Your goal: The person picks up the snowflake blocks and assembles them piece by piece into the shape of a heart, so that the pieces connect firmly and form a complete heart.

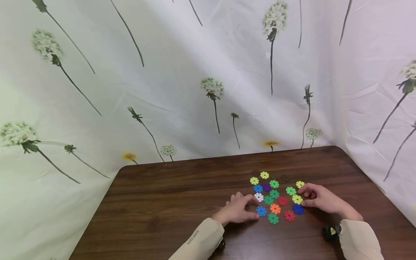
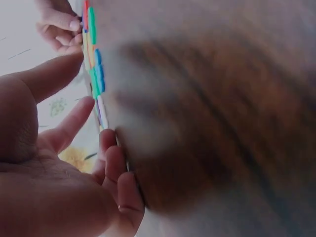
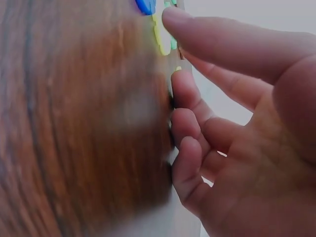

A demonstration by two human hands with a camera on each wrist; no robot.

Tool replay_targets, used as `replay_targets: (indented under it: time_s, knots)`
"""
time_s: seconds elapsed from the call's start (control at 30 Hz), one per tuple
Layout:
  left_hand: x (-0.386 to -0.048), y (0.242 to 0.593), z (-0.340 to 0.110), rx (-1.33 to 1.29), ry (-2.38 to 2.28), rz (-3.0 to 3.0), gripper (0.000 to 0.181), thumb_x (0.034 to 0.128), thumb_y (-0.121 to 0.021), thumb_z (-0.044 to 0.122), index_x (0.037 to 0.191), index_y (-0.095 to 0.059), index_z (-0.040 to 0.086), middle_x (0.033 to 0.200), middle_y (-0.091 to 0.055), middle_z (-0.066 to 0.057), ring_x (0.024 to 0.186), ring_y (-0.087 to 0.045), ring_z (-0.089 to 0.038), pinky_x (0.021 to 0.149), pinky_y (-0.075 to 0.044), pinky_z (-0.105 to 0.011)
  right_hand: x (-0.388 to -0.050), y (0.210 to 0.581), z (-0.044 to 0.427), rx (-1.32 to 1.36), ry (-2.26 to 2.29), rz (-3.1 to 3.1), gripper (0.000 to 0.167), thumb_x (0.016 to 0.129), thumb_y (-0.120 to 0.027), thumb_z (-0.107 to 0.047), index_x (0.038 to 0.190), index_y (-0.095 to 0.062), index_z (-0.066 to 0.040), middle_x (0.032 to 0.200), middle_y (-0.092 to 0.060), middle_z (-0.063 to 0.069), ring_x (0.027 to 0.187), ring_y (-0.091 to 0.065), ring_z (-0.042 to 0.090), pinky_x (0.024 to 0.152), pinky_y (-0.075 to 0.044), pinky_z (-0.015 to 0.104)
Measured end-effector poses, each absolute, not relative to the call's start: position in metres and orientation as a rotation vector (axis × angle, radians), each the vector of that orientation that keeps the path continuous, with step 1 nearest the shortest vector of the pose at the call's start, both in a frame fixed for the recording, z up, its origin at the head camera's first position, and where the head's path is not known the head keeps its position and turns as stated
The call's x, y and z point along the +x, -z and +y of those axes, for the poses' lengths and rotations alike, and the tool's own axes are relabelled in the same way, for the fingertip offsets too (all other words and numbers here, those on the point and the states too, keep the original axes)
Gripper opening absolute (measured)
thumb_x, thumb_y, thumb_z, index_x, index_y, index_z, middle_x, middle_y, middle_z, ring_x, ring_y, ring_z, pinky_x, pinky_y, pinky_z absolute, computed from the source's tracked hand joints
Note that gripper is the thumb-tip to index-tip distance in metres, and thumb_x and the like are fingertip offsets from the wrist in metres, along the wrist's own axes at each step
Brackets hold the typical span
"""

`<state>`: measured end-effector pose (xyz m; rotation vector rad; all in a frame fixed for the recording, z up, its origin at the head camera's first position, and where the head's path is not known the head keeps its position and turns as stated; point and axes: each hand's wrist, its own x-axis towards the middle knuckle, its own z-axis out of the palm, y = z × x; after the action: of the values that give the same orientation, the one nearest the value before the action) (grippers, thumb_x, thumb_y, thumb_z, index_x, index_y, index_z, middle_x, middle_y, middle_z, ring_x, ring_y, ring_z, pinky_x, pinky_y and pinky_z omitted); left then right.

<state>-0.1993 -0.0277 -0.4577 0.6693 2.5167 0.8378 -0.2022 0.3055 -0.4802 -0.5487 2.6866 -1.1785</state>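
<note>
Flat notched discs in several colours lie on the brown table, right of centre in the head view. My left hand (image 1: 238,209) rests at their left side, fingers spread, near the white disc (image 1: 258,197) and the light blue disc (image 1: 261,211). At the right side is my right hand (image 1: 323,199), fingers bent, with its thumb near the yellow disc (image 1: 297,199) and the dark blue disc (image 1: 298,209). An orange disc (image 1: 275,208) and a red disc (image 1: 289,215) lie between the hands. Neither hand visibly grips a disc.
The dark wooden table (image 1: 156,202) reaches back to a white curtain (image 1: 182,108) printed with dandelions. Two brown discs, hard to see against the wood, lie toward the back, one of them (image 1: 285,178) behind the green discs.
</note>
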Motion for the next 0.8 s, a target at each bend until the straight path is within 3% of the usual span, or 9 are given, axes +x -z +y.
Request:
replay_targets:
  time_s: [0.37, 0.8]
  knots:
    - [-0.196, 0.464, -0.015, 0.597, -0.822, 2.587, 0.032, 0.0837, -0.073, 0.034, 0.111, -0.060, 0.023, 0.103, -0.043, -0.005, 0.093, -0.034, -0.023, 0.074, -0.025, -0.039, -0.203, 0.481, 0.300, -0.438, 1.121, 2.732, 0.030, 0.080, -0.076, -0.019, 0.103, -0.063, -0.005, 0.086, -0.051, 0.004, 0.072, -0.043, 0.005, 0.061, -0.037, 0.022]
    - [-0.193, 0.464, -0.006, 0.643, -0.744, 2.582, 0.025, 0.0888, -0.069, 0.029, 0.113, -0.062, 0.031, 0.099, -0.040, 0.000, 0.090, -0.032, -0.018, 0.073, -0.022, -0.036, -0.204, 0.481, 0.298, -0.432, 1.055, 2.751, 0.027, 0.080, -0.076, -0.016, 0.101, -0.064, -0.006, 0.087, -0.053, 0.003, 0.078, -0.044, 0.010, 0.065, -0.038, 0.022]
